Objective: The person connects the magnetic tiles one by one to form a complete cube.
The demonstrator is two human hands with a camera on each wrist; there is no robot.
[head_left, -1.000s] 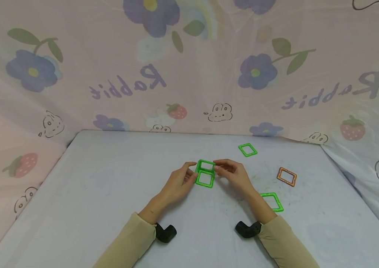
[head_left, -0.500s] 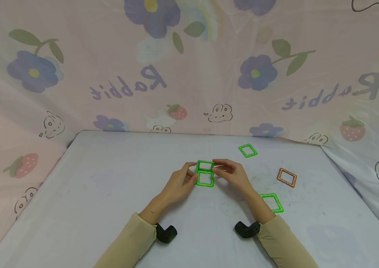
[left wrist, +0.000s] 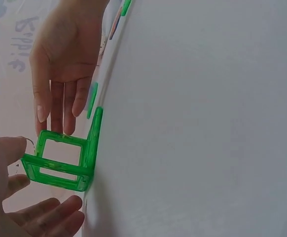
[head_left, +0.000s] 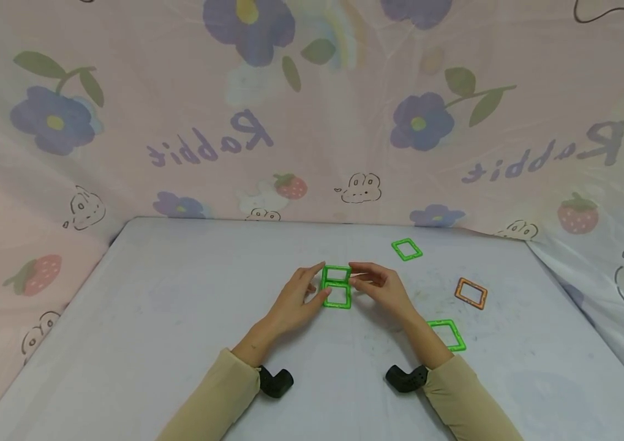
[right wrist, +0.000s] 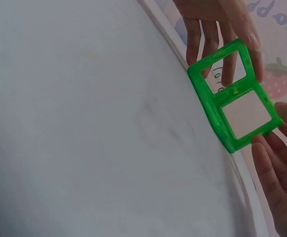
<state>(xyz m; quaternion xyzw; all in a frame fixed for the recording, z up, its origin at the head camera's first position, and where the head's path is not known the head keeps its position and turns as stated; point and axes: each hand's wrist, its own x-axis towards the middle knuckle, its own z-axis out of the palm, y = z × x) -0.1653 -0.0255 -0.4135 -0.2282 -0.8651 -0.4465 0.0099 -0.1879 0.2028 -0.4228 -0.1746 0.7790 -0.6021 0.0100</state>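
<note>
Three green square magnetic tiles stand joined on the table: one lies flat, one stands upright at the back, one upright on the left. My left hand is beside their left side. Its thumb reaches over the left tile's edge and the index finger extends to the back corner. In the left wrist view its other fingers are spread apart from the tiles. My right hand is at the right side, fingers loosely bent. A fingertip meets the back tile's corner, with the thumb close to the edge.
To the right lie a green tile, an orange tile and another green tile, partly covered by the right forearm. A patterned cloth rises behind the white table. Black wrist cameras sit at both cuffs.
The joined tiles have turned slightly straighter to me. My left thumb has slid over the left tile's edge and the index finger has stretched out. The right hand has hardly moved.
</note>
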